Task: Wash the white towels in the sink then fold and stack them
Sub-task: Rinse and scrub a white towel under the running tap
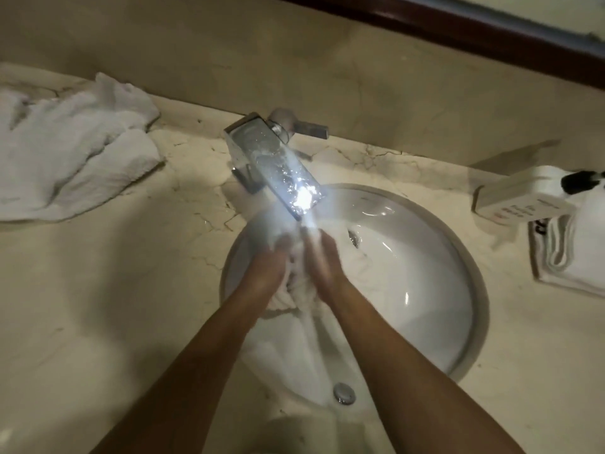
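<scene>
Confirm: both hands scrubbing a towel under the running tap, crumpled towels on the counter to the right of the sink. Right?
Wrong side. The head view shows the crumpled towels on the counter left of the sink. The rest holds: left hand and right hand work a towel under the running tap.

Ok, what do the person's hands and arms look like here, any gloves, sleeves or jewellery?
Both are bare. The left hand and right hand wear no gloves, and no sleeve shows on either forearm up to the frame edge. No watch or bracelet is visible; the fingers are too blurred to rule out rings.
</scene>
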Demonstrator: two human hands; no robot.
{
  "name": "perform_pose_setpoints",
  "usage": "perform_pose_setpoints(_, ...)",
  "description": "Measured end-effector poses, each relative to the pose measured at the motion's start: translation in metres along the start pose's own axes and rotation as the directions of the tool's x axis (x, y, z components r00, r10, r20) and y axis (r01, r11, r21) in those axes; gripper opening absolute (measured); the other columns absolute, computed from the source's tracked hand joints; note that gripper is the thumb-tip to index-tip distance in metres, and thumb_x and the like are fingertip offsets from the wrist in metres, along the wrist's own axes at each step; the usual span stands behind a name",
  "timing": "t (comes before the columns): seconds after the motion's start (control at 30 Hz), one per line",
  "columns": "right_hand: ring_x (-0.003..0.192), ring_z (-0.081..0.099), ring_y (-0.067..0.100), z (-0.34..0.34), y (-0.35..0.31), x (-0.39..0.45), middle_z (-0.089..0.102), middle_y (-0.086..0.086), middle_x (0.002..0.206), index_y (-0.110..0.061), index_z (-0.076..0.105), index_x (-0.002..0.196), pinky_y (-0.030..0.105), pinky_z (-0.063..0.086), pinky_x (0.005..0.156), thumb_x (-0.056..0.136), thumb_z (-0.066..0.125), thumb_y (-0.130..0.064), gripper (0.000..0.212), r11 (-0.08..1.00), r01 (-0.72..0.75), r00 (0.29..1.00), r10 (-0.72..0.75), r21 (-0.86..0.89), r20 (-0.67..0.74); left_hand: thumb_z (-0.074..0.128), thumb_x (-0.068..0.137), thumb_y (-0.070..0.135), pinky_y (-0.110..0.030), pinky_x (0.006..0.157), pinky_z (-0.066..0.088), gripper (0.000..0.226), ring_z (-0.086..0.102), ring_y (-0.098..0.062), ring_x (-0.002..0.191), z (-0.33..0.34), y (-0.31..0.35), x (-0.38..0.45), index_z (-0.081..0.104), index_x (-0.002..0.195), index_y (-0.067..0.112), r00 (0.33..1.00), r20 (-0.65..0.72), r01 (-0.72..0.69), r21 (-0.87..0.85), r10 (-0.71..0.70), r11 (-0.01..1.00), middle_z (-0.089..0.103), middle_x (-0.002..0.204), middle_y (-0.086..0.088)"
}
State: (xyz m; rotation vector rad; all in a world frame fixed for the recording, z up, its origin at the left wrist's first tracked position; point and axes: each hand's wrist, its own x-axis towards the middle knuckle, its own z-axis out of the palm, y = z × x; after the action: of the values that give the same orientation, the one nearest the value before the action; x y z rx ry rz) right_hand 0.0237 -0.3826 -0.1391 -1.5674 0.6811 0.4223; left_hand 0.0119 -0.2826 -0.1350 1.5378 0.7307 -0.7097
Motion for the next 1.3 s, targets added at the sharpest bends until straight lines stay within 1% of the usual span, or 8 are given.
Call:
perform_pose_setpoints(0.13,0.076,0.066,0.029,-0.077,0.011,0.001,0.071,0.011,0.083,-0.013,0.067,0.101,0.036,0.052,0.07,0.1,0.055,-0.023,0.016,0.987,-0.145,0.98,0.154,0.073,-0.13,0.061,0.095,0.02,-0.027,0.057,0.059,0.026,0.072,-0.017,0.066,-0.036,-0.013,-0.021,0.063,0.107,-0.003,0.961,0.273,0.132,-0.319,-0.042,0.939,0.074,0.083,-0.014)
perform_pose_setpoints(0.23,0.071,0.058,0.03,-0.125,0.006,-0.02,0.06,0.014,0.077,-0.007,0.062,0.093,0.035,0.047,0.062,0.103,0.053,-0.023,0.021,0.996,-0.085,0.99,0.086,0.008,-0.114,0.057,0.095,0.014,-0.038,0.098,0.052,0.037,0.064,-0.031,0.11,-0.059,-0.015,-0.035,0.06,0.128,-0.001,0.923,0.385,0.211,-0.513,0.003,0.832,0.064,0.126,-0.025)
perform_pose_setpoints(0.43,0.068,0.061,0.021,-0.157,-0.027,-0.064,0.061,0.007,0.076,-0.012,0.058,0.089,0.03,0.05,0.06,0.08,0.076,-0.019,0.02,0.998,-0.044,0.98,0.035,0.042,0.194,0.053,0.102,0.017,-0.027,0.068,0.058,0.025,0.073,-0.019,0.088,-0.05,0.007,-0.058,0.064,0.118,0.004,0.98,0.171,-0.045,-0.302,0.1,0.952,0.074,0.108,-0.013)
perform_pose_setpoints(0.6,0.111,0.061,0.012,-0.118,-0.044,-0.078,0.063,-0.01,0.124,-0.036,0.059,0.128,0.029,0.048,0.096,0.064,0.087,-0.06,0.074,0.769,0.069,0.862,0.275,-0.635,0.426,0.066,0.094,0.02,-0.033,0.081,0.054,0.015,0.071,-0.031,0.094,-0.039,0.053,-0.102,0.07,0.101,0.008,0.897,0.38,-0.259,0.035,0.227,0.965,0.075,0.099,-0.015)
perform_pose_setpoints(0.83,0.065,0.043,0.011,-0.117,-0.067,-0.096,0.047,0.001,0.068,-0.001,0.05,0.073,0.031,0.035,0.06,0.082,0.064,-0.022,0.027,0.679,0.554,0.827,-0.383,-0.482,0.411,0.067,0.085,-0.008,-0.028,0.068,0.056,0.022,0.069,-0.016,0.077,-0.069,0.094,-0.166,0.069,0.099,0.01,0.77,0.518,-0.483,0.092,0.373,0.871,0.075,0.09,-0.008)
perform_pose_setpoints(1.07,0.067,0.051,0.011,-0.127,-0.067,-0.11,0.054,-0.004,0.078,-0.019,0.054,0.093,0.022,0.04,0.057,0.097,0.061,-0.011,0.012,0.928,0.305,0.924,-0.234,-0.213,0.302,0.071,0.085,0.041,-0.029,0.068,0.041,0.035,0.064,-0.027,0.096,-0.076,0.055,-0.105,0.07,0.108,0.014,0.877,0.297,-0.404,0.881,0.378,0.245,0.07,0.107,-0.009)
perform_pose_setpoints(1.2,0.085,0.063,0.009,-0.119,-0.048,-0.102,0.067,-0.013,0.086,-0.031,0.067,0.106,0.018,0.046,0.065,0.089,0.075,-0.038,0.02,0.774,0.053,0.88,0.262,-0.631,0.396,0.063,0.089,0.03,-0.036,0.087,0.051,0.028,0.068,-0.021,0.099,-0.063,0.038,-0.085,0.074,0.111,0.018,0.881,0.271,-0.473,0.542,0.388,0.694,0.074,0.106,-0.002)
perform_pose_setpoints(1.3,0.067,0.062,0.015,-0.117,-0.034,-0.081,0.068,-0.001,0.075,-0.007,0.072,0.097,0.021,0.045,0.052,0.093,0.07,-0.027,0.021,0.812,0.12,0.924,0.118,-0.571,0.363,0.057,0.088,0.031,-0.036,0.087,0.052,0.031,0.069,-0.021,0.096,-0.044,0.039,-0.078,0.073,0.109,0.017,0.898,0.2,-0.44,0.397,0.392,0.806,0.075,0.101,-0.001)
